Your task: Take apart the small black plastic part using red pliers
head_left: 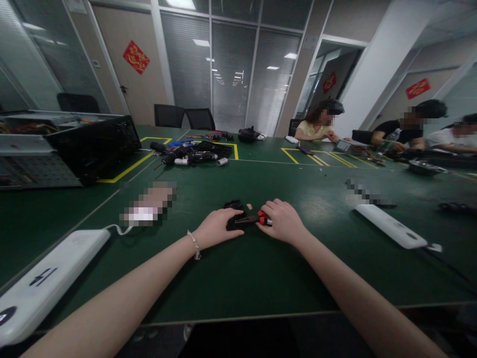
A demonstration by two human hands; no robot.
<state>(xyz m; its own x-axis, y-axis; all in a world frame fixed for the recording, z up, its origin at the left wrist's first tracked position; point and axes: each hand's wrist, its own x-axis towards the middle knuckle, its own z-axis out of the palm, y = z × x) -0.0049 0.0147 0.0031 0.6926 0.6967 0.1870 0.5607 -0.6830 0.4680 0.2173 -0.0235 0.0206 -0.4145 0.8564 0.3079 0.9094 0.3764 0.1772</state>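
My right hand (285, 220) is closed around the red handles of a pair of needle-nose pliers (250, 219). Their dark jaws point left, over a small black part (234, 222) that my left hand (213, 228) grips low at the green table (286, 278). Whether the jaw tips touch that part I cannot tell. Just beyond my left fingers lies a dark, tangled-looking piece (233, 204), its kind unclear. Beside it, a small pinkish bit (249, 206) rests between the two hands.
White power banks lie at left (55, 278) and right (391, 226); a blurred-out phone (151, 204) is cabled to the left one. An open computer case (100, 146) stands at far left. Tools and cables (194, 153) are heaped behind. Several people sit at far right.
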